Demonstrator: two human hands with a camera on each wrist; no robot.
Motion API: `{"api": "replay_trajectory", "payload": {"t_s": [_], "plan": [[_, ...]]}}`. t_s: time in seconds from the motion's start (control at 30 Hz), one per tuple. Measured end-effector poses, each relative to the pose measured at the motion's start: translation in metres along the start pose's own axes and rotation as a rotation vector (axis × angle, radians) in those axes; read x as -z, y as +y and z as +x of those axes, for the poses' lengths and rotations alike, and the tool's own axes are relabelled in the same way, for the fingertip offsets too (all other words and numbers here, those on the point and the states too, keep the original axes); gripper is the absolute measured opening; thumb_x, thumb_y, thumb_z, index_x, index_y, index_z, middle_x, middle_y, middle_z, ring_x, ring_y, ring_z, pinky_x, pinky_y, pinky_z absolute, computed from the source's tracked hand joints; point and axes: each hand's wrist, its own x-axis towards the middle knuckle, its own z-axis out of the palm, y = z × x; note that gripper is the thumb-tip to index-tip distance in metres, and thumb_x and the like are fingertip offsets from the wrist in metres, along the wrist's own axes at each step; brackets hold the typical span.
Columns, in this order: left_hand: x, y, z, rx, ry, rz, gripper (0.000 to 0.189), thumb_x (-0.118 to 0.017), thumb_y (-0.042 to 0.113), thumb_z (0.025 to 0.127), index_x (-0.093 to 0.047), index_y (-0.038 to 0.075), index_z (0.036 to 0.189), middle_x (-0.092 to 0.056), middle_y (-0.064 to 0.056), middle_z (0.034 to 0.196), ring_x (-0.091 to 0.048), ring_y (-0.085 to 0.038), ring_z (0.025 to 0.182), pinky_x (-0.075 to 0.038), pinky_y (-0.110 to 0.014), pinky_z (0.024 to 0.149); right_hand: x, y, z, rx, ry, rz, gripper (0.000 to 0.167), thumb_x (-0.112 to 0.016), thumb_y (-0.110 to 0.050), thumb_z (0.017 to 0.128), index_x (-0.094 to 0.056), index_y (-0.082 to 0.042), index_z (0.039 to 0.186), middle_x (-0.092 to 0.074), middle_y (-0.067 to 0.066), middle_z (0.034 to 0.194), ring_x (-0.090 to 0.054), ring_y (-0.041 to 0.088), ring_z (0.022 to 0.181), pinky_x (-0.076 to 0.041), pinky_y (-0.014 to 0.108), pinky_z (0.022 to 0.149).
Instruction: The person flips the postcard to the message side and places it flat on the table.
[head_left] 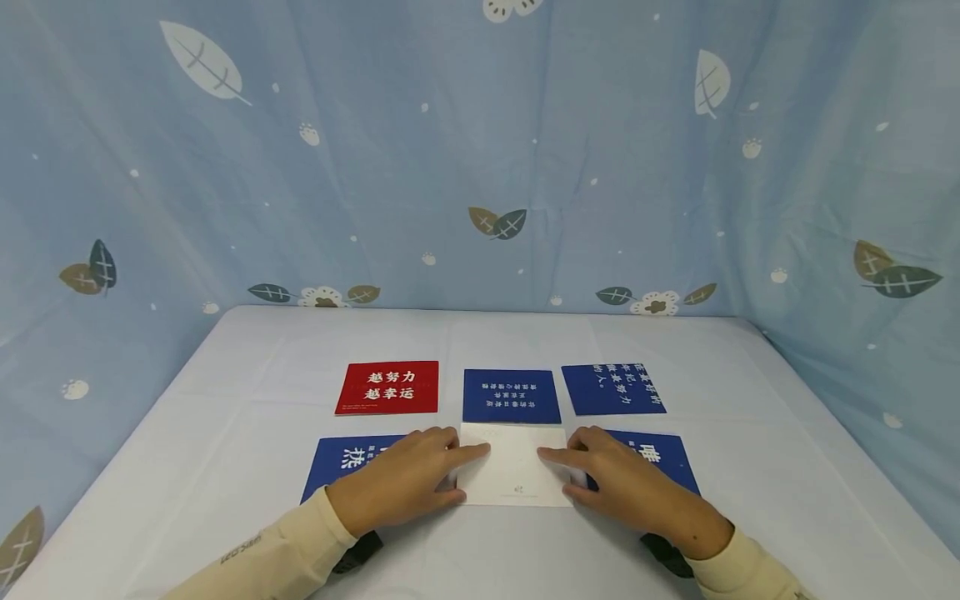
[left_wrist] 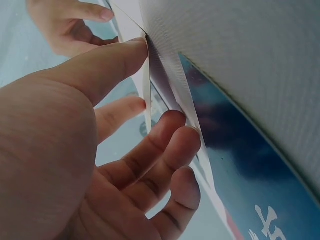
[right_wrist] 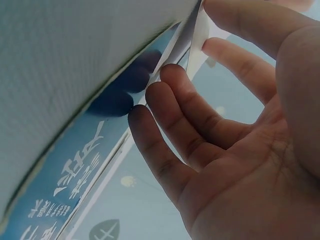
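A white card (head_left: 514,467) with a small printed mark lies between both hands, its side edges standing slightly off the surface below. My left hand (head_left: 401,477) touches its left side, index finger stretched over the face and thumb at the near corner. On the opposite side my right hand (head_left: 626,479) touches it in the same manner. Each hand's remaining fingers are bent beside the card. Beneath the left hand lies a blue card (head_left: 330,460) with white characters, partly covered. Another blue card (head_left: 671,457) is partly hidden by the right hand.
A red card (head_left: 390,387) lies at the back left. A blue card (head_left: 512,396) sits just behind the white card, and another blue card (head_left: 613,389) lies at the back right. All rest on a white-covered table (head_left: 247,367). A patterned blue curtain (head_left: 390,167) hangs behind.
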Motion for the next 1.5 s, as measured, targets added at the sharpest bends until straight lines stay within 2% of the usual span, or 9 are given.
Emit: {"api": "replay_trajectory", "payload": {"t_s": [0.43,0.87,1.03,1.13,1.23,1.37,1.5], "plan": [[-0.001,-0.001,-0.002,-0.007,-0.03,-0.005,0.053,-0.079,0.037,0.085,-0.063,0.032,0.135,-0.063,-0.001,0.107,-0.051,-0.009,0.086,-0.051,-0.024,0.079,0.002,-0.001,-0.001,0.056,-0.008,-0.046,0.049,-0.079,-0.027,0.085,-0.066,-0.031,0.132,-0.06,-0.002,0.103,-0.048,0.005,0.083,-0.05,0.024,0.071],[-0.003,-0.002,-0.002,-0.03,-0.032,0.035,0.052,-0.078,0.039,0.086,-0.063,0.033,0.135,-0.063,0.0,0.107,-0.05,-0.008,0.087,-0.05,-0.024,0.079,0.005,-0.002,0.0,0.064,-0.018,-0.044,0.045,-0.078,-0.028,0.087,-0.067,-0.032,0.13,-0.06,-0.004,0.103,-0.047,0.005,0.083,-0.05,0.025,0.072],[-0.003,0.001,0.0,-0.05,-0.027,0.053,0.05,-0.076,0.04,0.088,-0.063,0.032,0.136,-0.063,0.0,0.107,-0.05,-0.008,0.087,-0.049,-0.024,0.079,0.014,0.002,0.002,0.066,0.024,-0.08,0.042,-0.079,-0.029,0.086,-0.07,-0.026,0.127,-0.061,-0.002,0.106,-0.048,0.006,0.086,-0.052,0.026,0.073],[-0.003,0.002,0.001,-0.055,-0.024,0.054,0.049,-0.076,0.039,0.088,-0.063,0.032,0.135,-0.062,0.0,0.106,-0.049,-0.009,0.087,-0.048,-0.024,0.078,0.021,0.007,0.01,0.072,0.069,-0.117,0.042,-0.078,-0.03,0.087,-0.07,-0.022,0.128,-0.063,0.003,0.112,-0.056,0.011,0.092,-0.057,0.032,0.08],[-0.003,0.001,0.001,-0.05,-0.021,0.049,0.049,-0.077,0.038,0.087,-0.064,0.032,0.134,-0.062,0.0,0.106,-0.048,-0.008,0.085,-0.047,-0.023,0.075,0.026,0.012,0.022,0.065,0.075,-0.138,0.044,-0.076,-0.033,0.089,-0.068,-0.021,0.13,-0.064,0.009,0.124,-0.063,0.024,0.109,-0.057,0.044,0.091],[-0.005,-0.001,0.0,-0.048,-0.025,0.051,0.05,-0.077,0.039,0.087,-0.064,0.032,0.135,-0.063,0.0,0.106,-0.049,-0.007,0.085,-0.047,-0.022,0.075,0.027,0.017,0.039,0.041,0.033,-0.17,0.049,-0.072,-0.038,0.091,-0.064,-0.018,0.135,-0.059,0.016,0.139,-0.057,0.038,0.127,-0.051,0.056,0.099],[-0.005,-0.001,0.0,-0.048,-0.038,0.053,0.051,-0.077,0.04,0.087,-0.063,0.033,0.136,-0.063,0.0,0.108,-0.051,-0.008,0.087,-0.05,-0.024,0.078,0.026,0.021,0.053,0.012,-0.028,-0.181,0.054,-0.07,-0.041,0.092,-0.06,-0.017,0.139,-0.053,0.018,0.146,-0.053,0.041,0.132,-0.048,0.056,0.103]]}}
